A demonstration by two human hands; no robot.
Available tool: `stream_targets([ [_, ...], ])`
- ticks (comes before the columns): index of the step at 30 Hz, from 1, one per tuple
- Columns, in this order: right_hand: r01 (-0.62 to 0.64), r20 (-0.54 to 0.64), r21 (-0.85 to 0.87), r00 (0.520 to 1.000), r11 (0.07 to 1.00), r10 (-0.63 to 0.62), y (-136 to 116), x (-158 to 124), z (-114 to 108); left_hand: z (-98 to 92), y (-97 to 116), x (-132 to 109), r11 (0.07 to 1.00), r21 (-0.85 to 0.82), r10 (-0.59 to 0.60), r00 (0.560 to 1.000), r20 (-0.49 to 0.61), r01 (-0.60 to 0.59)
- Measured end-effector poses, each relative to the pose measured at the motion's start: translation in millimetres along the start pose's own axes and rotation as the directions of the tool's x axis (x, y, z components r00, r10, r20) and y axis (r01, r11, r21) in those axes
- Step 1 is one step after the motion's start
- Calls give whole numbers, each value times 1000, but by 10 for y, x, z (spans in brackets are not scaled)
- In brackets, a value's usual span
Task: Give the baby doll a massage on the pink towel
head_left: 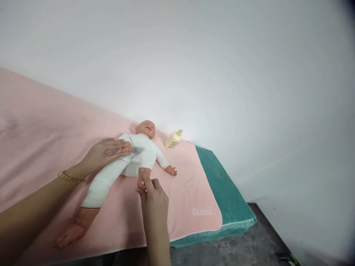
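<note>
A baby doll (108, 181) with a white cloth body lies on its back on a pink blanket (194, 184), its head toward the wall. My left hand (101, 155), with a beaded bracelet at the wrist, is closed around the doll's small hand (127, 148) at its chest. My right hand (155, 197) pinches the doll's foot (142, 181) between thumb and fingers, and that leg is bent up over the belly. The doll's other leg stretches toward me at the left, and its other arm (163, 159) lies out to the right.
A pale yellow pump bottle (172, 141) stands beside the doll near the wall (222, 74). Under the blanket a green mattress (222, 184) shows at the right. Dark grey floor (216, 251) lies below its edge.
</note>
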State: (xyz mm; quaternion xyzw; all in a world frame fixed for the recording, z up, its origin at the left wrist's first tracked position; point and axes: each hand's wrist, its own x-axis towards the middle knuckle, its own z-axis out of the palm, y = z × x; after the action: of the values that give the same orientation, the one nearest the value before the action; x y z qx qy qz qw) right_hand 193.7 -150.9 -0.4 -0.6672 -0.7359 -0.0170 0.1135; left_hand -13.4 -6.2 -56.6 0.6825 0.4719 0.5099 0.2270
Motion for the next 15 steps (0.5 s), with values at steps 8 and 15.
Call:
stream_targets([
  [8,-33,163,118,987,992,13,-14,-75,-220,-66,195,-48,947,-195,-257,966,23,256],
  [15,-20,367,247,927,969,-74,-55,-254,-469,-163,235,5,872,-409,-365,913,-181,267],
])
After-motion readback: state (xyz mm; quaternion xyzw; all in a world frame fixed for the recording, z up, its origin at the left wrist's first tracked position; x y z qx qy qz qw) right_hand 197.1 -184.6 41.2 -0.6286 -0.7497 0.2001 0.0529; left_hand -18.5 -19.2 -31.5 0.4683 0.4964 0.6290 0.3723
